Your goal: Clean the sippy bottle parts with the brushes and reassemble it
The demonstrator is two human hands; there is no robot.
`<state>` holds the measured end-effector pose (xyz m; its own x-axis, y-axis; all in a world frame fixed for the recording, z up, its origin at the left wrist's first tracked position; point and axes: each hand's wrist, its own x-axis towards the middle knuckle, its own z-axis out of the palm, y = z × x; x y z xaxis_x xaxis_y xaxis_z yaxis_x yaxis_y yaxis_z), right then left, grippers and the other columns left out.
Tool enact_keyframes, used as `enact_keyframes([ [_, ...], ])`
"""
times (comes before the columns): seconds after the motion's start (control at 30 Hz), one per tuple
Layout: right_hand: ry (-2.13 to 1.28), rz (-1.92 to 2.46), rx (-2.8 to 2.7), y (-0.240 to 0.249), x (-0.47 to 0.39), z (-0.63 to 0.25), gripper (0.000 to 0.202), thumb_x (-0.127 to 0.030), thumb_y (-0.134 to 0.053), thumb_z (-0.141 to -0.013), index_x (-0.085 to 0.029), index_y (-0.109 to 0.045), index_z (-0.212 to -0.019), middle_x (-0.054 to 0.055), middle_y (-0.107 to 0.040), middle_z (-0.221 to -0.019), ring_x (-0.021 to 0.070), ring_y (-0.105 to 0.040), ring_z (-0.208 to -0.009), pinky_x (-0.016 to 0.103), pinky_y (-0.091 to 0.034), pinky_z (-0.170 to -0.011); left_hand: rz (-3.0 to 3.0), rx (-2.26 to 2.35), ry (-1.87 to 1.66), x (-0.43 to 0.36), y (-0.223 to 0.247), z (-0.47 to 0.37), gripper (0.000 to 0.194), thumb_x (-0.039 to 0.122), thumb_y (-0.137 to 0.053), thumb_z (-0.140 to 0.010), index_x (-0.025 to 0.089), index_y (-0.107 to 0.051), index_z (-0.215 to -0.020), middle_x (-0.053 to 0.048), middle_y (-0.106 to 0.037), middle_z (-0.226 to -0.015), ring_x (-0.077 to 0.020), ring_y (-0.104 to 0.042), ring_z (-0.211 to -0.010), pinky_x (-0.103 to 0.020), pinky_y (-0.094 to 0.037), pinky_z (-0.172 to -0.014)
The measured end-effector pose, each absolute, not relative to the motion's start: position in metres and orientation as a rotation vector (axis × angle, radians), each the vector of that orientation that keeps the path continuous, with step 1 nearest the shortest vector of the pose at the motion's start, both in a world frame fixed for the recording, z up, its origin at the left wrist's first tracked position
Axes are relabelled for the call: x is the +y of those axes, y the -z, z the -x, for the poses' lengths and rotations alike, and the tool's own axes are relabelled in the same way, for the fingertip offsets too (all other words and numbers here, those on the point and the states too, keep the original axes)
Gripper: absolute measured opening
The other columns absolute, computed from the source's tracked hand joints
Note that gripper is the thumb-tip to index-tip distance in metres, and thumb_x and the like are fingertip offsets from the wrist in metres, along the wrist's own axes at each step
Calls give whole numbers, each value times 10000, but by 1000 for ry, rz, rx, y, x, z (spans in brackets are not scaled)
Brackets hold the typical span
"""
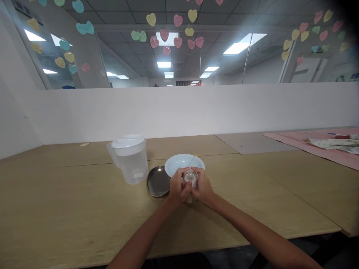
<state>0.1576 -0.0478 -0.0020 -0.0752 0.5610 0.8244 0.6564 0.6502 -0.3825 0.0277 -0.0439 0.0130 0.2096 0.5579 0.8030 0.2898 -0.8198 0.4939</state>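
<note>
My left hand (178, 186) and my right hand (202, 186) meet just in front of a pale blue bowl (179, 161). Between them they grip a small clear object with a white ring (190, 178), which looks like a baby bottle top. Fingers of both hands wrap its sides, and part of it is covered by them. Below the hands a small pale, clear part (189, 198) shows, too small to make out well. A thin stick leans in the bowl. Left of my left hand lies a round dark metal dish (158, 182).
A clear plastic pitcher with a white lid (134, 164) stands left of the dish. On the wooden table (84, 209), a grey sheet (252, 144) and a pink cloth (297, 140) lie at the back right. A white wall (174, 112) rises behind.
</note>
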Motion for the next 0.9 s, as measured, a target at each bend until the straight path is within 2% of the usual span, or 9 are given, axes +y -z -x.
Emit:
enact_keyframes([
  [0.17, 137, 1051, -1777, 0, -48, -158, 455, -380, -485, -729, -142, -389, -1105, 136, -583, -950, 252, -594, -811, 387, -499, -648, -2259, 835, -1601, -43, -16, -26, 316, 316, -438, -740, 182, -486, -1023, -60, -599, -835, -177, -561, -699, -322, -472, -625],
  [0.33, 262, 1050, -1829, 0, -46, -160, 458, -368, -478, -735, -140, -416, -1128, 149, -585, -985, 277, -576, -886, 415, -483, -717, -2273, 836, -1581, -38, -15, -24, 334, 327, -446, -726, 168, -485, -1017, -55, -605, -808, -166, -564, -660, -303, -462, -604],
  [0.43, 330, 1058, -1855, -1, -44, -161, 474, -384, -472, -738, -147, -414, -1145, 147, -591, -997, 274, -587, -863, 421, -476, -730, -2285, 840, -1546, -35, -15, -21, 347, 307, -454, -716, 169, -478, -1034, -49, -613, -817, -162, -567, -672, -292, -455, -613],
  [0.57, 376, 1063, -1894, -4, -42, -161, 480, -401, -463, -740, -140, -413, -1140, 149, -607, -969, 264, -605, -810, 398, -487, -686, -2274, 866, -1471, -36, -18, -19, 361, 308, -474, -715, 192, -473, -1057, -36, -620, -850, -163, -576, -740, -278, -457, -643],
  [0.73, 453, 1101, -1865, -1, -43, -160, 481, -421, -441, -753, -121, -424, -1129, 161, -617, -932, 259, -617, -732, 385, -492, -634, -2225, 841, -1521, -40, -18, -20, 346, 334, -468, -737, 178, -487, -1045, -40, -614, -830, -154, -572, -702, -260, -453, -607],
  [0.9, 446, 1138, -1820, 4, -44, -159, 521, -447, -437, -747, -107, -413, -1141, 163, -623, -905, 268, -616, -689, 387, -493, -577, -2187, 818, -1579, -41, -14, -24, 336, 340, -460, -745, 178, -472, -1039, -49, -597, -858, -164, -571, -758, -287, -464, -669],
])
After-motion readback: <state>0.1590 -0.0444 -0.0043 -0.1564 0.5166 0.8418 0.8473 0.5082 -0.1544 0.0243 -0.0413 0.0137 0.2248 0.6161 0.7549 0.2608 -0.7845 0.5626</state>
